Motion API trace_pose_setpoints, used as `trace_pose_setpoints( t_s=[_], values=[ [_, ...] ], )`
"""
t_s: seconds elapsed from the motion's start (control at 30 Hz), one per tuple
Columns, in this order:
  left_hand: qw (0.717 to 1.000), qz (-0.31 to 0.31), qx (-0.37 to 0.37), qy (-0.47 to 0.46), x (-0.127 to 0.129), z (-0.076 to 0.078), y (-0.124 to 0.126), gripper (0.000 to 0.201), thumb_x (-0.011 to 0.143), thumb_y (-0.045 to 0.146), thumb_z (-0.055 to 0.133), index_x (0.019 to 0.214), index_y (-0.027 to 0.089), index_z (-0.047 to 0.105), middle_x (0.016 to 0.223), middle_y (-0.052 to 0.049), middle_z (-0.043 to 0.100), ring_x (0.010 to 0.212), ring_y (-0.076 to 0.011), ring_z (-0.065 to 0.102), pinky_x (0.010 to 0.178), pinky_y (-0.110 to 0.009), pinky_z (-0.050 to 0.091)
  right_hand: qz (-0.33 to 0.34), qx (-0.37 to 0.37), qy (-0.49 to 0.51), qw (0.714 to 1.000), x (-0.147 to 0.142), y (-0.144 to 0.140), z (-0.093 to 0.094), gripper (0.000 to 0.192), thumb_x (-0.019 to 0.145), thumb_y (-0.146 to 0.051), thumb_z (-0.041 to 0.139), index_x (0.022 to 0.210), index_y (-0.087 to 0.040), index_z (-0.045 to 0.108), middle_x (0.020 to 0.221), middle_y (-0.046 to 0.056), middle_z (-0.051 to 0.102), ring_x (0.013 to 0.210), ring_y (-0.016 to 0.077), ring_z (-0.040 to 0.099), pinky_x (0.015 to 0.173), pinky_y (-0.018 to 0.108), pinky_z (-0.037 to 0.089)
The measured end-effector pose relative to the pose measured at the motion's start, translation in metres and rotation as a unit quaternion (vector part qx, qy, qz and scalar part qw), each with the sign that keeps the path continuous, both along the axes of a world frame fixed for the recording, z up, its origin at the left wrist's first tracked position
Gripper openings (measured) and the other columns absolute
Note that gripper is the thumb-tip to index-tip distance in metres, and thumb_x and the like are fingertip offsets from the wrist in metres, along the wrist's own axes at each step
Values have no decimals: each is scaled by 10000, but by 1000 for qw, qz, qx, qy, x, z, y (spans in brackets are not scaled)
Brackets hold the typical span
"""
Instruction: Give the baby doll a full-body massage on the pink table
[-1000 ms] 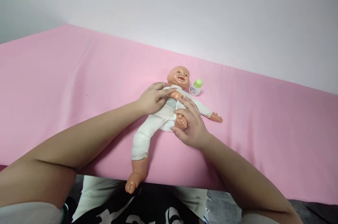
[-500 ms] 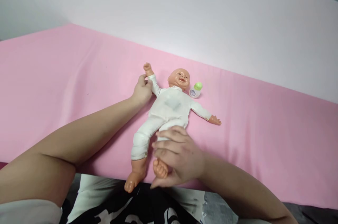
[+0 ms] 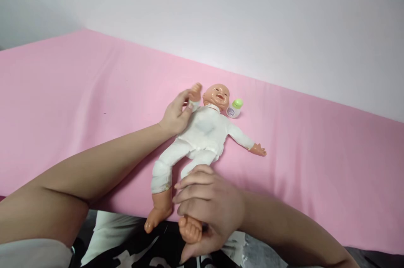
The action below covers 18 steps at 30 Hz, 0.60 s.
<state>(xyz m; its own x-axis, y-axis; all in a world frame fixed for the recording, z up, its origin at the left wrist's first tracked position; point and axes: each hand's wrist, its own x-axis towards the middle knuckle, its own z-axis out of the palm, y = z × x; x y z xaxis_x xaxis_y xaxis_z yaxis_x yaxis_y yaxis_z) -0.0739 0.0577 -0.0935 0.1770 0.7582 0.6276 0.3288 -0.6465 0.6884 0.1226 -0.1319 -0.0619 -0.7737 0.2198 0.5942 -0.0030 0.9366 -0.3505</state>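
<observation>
Doll (image 3: 206, 127) lies, one shin hidden by the right grip (image 3: 212, 201).

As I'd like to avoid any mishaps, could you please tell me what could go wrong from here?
If the right hand pulls, the doll might slide toward the near edge of the pink surface, since the foot in its grasp overlaps that edge in this view. The bottle is close beside the doll's head, so a turn of the head could tip it.
</observation>
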Motion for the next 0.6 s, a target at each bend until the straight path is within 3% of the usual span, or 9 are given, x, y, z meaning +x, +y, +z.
trace_pose_setpoints(
  t_s=[0.1,0.27,0.47,0.6],
  values=[
    [978,-34,110,175,3,5,-11,456,1058,259,508,1501,196,595,1436,-145,656,1350,-306,604,1191,-517,482,-111,62,47,991,11,2,12,516,902,-675,733,1117,-210,671,1230,105,794,1353,316,644,1188,515,463],
    [957,-43,104,269,4,7,-10,532,1037,207,488,1555,228,602,1509,-142,608,1450,-319,536,1240,-538,457,-281,104,33,954,25,27,10,442,898,-504,767,1232,-240,650,1399,152,708,1491,413,520,1231,649,430],
    [972,-69,36,224,3,8,-12,550,1027,244,500,1570,258,583,1533,-117,604,1450,-291,550,1235,-493,467,-309,67,49,948,32,57,-3,479,919,-467,770,1294,-212,611,1427,187,657,1512,430,499,1184,672,497],
    [990,-12,-107,88,4,7,-4,600,973,334,608,1560,225,549,1430,-117,677,1282,-307,653,1168,-514,508,-284,94,55,953,31,49,6,508,900,-465,801,1282,-184,618,1371,203,682,1460,425,541,1176,655,501]
  ],
)
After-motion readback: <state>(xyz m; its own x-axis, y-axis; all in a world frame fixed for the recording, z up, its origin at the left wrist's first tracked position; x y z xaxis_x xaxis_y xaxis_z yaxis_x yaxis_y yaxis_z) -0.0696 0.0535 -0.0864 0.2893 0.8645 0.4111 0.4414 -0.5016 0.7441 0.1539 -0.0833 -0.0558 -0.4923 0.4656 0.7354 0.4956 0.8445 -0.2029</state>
